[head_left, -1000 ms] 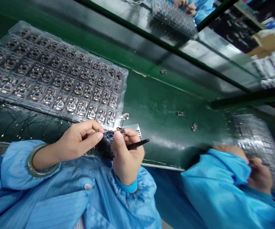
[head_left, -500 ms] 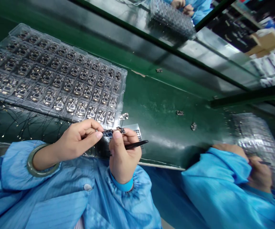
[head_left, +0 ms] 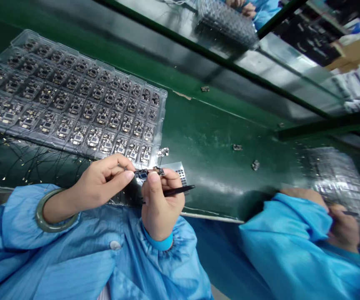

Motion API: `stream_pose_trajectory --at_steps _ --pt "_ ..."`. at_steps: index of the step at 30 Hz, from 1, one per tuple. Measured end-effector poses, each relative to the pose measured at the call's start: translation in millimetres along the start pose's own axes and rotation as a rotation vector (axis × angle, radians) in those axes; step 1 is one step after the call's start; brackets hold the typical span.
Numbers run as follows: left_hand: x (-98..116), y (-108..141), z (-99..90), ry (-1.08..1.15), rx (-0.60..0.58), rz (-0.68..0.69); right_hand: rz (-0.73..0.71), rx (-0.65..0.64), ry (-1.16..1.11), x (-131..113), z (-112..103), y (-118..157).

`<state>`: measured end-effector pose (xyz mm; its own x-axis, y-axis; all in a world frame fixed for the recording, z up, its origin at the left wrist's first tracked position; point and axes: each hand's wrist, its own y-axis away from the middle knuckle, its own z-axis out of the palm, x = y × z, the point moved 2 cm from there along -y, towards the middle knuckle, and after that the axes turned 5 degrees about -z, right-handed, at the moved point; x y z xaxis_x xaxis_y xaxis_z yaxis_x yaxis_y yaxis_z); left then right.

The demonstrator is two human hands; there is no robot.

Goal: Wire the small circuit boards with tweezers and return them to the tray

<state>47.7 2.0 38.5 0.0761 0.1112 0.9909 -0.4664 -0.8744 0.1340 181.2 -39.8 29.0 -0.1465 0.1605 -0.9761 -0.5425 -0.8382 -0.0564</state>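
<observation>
A small circuit board (head_left: pixel 142 174) is pinched at its left end between the thumb and finger of my left hand (head_left: pixel 103 181). My right hand (head_left: pixel 163 193) grips the board's other end, where a small dark module (head_left: pixel 158 171) shows above the thumb. A black, slim, pointed tool (head_left: pixel 180 190), perhaps tweezers, is also tucked in my right hand and sticks out to the right. Behind my right fingers lies a sheet (head_left: pixel 180 171) with rows of small dark rectangles. The fingers partly hide the board.
A clear plastic tray (head_left: pixel 163 108) full of circuit boards spans the left, with thin black cables (head_left: pixel 42 160) hanging over its front. Loose boards (head_left: pixel 255 165) lie on the green bench (head_left: pixel 205 133). At right, a co-worker's blue sleeve (head_left: pixel 286 233) is beside another tray (head_left: pixel 339 175).
My hands hold almost the same pose on the circuit board; the black tool's tip has shifted very slightly right. The view has moved a little.
</observation>
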Motion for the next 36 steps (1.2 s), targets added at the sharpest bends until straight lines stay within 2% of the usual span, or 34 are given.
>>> stream_pose_trajectory --at_steps 3,6,9,12,15,17,20,22,23,29,36 --pt "2.2 0.0 -0.6 -0.042 0.021 0.025 0.005 -0.025 0.011 -2.4 -0.8 0.4" --pt "3.7 0.5 -1.7 -0.068 0.060 0.057 -0.060 -0.009 -0.015 -13.1 -10.8 -9.5" --pt "4.5 1.6 -2.8 -0.071 0.092 0.091 -0.137 0.102 -0.151 -26.1 -34.0 -29.4" --pt "6.7 3.6 -4.5 -0.030 0.080 0.105 -0.065 0.157 -0.181 -29.4 -60.3 -46.3" --pt "10.5 4.4 -6.7 0.025 -0.035 0.056 0.015 0.132 -0.100 -23.4 -79.6 -48.1" --pt "13.2 3.4 -6.4 0.030 -0.208 0.015 0.052 0.066 -0.040 -17.6 -86.0 -41.3" --pt "15.6 1.1 -2.9 -0.074 -0.526 0.006 0.111 -0.073 0.028 -10.2 -87.0 -25.9" --pt "15.0 -0.3 -0.2 -0.173 -0.667 0.016 0.140 -0.160 0.077 -6.6 -83.8 -16.6" --pt "14.3 -0.9 0.9 -0.215 -0.701 0.019 0.150 -0.198 0.108 -4.8 -81.7 -12.9" --pt "8.7 -2.8 4.8 -0.386 -0.701 -0.018 0.111 -0.305 0.312 6.3 -74.6 -5.7" --pt "5.9 -3.0 5.1 -0.470 -0.709 -0.059 0.135 -0.243 0.397 10.1 -74.9 -6.9"
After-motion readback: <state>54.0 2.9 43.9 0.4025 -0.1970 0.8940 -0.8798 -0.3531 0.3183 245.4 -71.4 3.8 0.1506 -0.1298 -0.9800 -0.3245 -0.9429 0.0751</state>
